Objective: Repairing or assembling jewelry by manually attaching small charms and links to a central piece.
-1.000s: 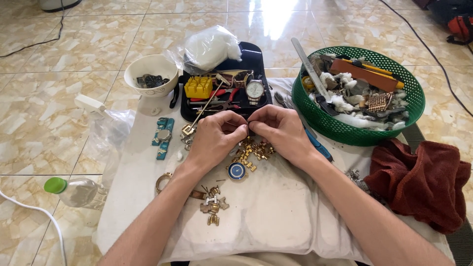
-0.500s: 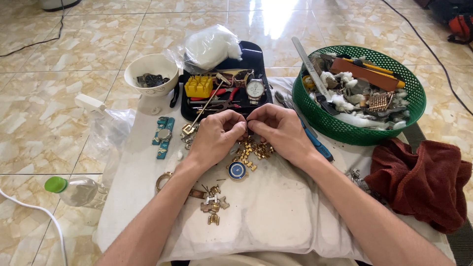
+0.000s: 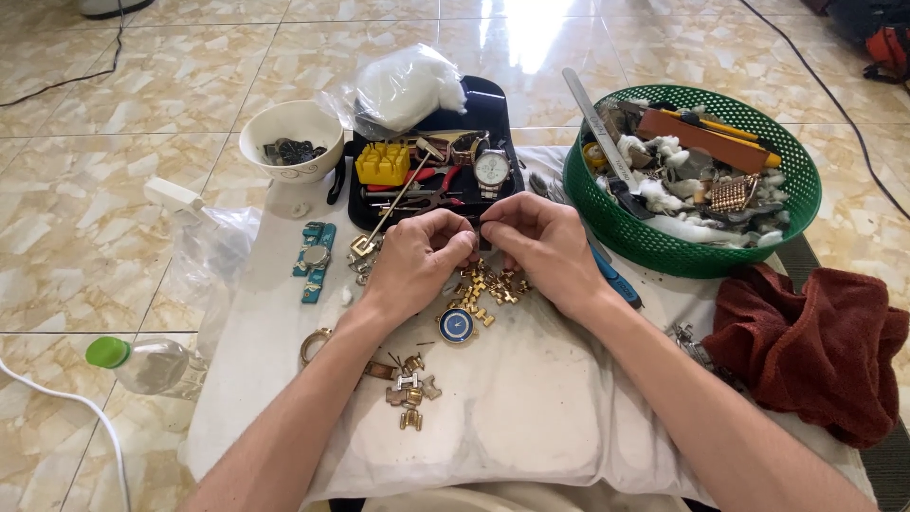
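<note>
- My left hand and my right hand meet fingertip to fingertip over the white cloth that covers the low desk; both are pinched on the same small dark part, too small for me to tell what it is.
- The gold watch bracelet hangs just under my fingers and lies on the cloth, with its blue-dialled watch head at the near end.
- A few loose gold links lie nearer to me, well apart from my hands, beside a brownish ring-shaped piece.
- To the left of my left hand lies a teal watch strap with a round case on it.
- Just beyond my hands sits a black tray holding a yellow block, red-handled pliers and a silver wristwatch; a clear bag of white stuff rests on its far edge.
- A white bowl with dark bits inside stands left of the tray.
- A green plastic basket full of mixed tools and scraps stands to my right, with a long metal file leaning out of it.
- A dark red cloth is bunched on the right, and a blue-handled tool pokes out from under my right wrist.
- A bottle with a green cap lies on the tiled floor at the left.
</note>
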